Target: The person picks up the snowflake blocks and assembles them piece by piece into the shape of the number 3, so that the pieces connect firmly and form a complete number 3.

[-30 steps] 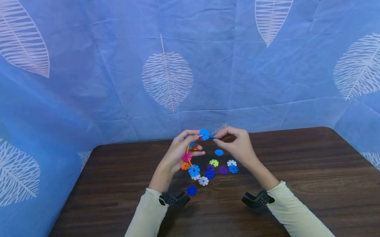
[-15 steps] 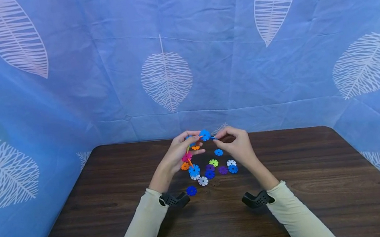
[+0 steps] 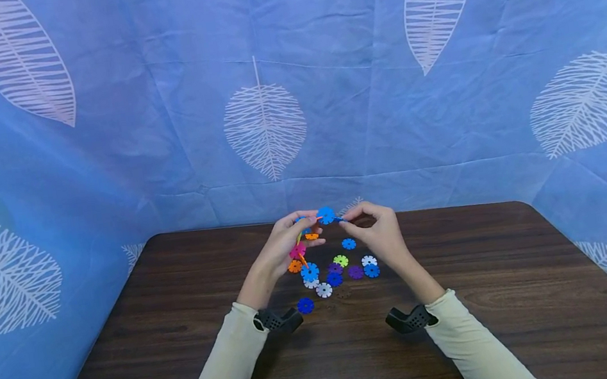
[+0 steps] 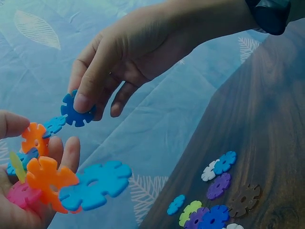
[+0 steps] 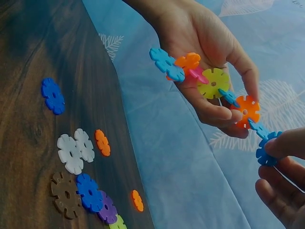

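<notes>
My left hand [image 3: 277,248] holds a curved chain of slotted plastic discs above the table, pinching an orange disc [image 5: 248,112] near its upper end. Along the chain come a small light blue disc, a yellow-green disc [image 5: 213,83], a pink disc [image 4: 24,194], an orange disc [image 4: 50,181] and a large light blue disc [image 4: 95,186] at the low end. Between thumb and fingers, my right hand [image 3: 380,230] pinches a dark blue disc [image 4: 76,112]. It meets the light blue disc [image 4: 54,126] at the chain's upper end; whether their slots interlock I cannot tell.
Loose discs lie on the dark wooden table [image 3: 498,291] below the hands: white [image 3: 324,289], dark blue [image 3: 305,306], purple [image 3: 356,272], lime [image 3: 341,260], brown [image 4: 245,200] and several others. A blue leaf-print cloth [image 3: 167,131] hangs behind the table's far edge.
Both hands stay nearly in place, still holding the chain and the dark blue disc. The left hand's lower fingers have shifted slightly, showing more of an orange disc.
</notes>
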The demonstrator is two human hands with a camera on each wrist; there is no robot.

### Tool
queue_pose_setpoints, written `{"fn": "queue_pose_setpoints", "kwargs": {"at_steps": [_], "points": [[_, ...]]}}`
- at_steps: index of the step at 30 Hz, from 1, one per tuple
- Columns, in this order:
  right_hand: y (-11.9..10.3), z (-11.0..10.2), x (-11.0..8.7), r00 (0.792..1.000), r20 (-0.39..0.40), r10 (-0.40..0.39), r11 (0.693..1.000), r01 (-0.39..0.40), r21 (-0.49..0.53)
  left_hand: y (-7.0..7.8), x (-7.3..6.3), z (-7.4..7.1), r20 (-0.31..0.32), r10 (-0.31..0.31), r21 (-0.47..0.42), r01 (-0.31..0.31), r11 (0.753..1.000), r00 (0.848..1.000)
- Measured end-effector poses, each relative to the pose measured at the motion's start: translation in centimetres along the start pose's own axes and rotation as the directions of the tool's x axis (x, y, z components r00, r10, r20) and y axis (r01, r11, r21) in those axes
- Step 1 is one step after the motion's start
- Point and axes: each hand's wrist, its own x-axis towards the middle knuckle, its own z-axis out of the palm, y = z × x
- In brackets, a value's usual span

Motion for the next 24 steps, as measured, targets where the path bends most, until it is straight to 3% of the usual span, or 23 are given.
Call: {"fn": "queue_pose_setpoints", "kwargs": {"at_steps": [6, 15, 19, 24], "points": [[0.03, -0.19, 0.03, 1.000, 0.021, 0.002, 1.000, -0.001, -0.022, -0.17, -0.09, 0.04, 0.054, -0.038, 0.041, 0.035, 0.999, 0.998], [0.09, -0.42, 0.06, 0.998, 0.058, -0.001, 0.999, 0.003, -0.035, -0.40, -0.12, 0.68, 0.041, -0.106, 0.002, 0.106, 0.994, 0.993], [0.13, -0.47, 0.07, 0.997, 0.070, -0.022, 0.999, 0.024, -0.024, -0.63, -0.09, 0.78, 0.022, -0.093, 0.001, 0.093, 0.996, 0.995], [0.10, -0.52, 0.16, 0.996, 0.082, -0.031, 0.999, 0.033, -0.021, -0.93, 0.03, 0.67, -0.017, -0.026, 0.051, 0.027, 0.998, 1.000]]}}
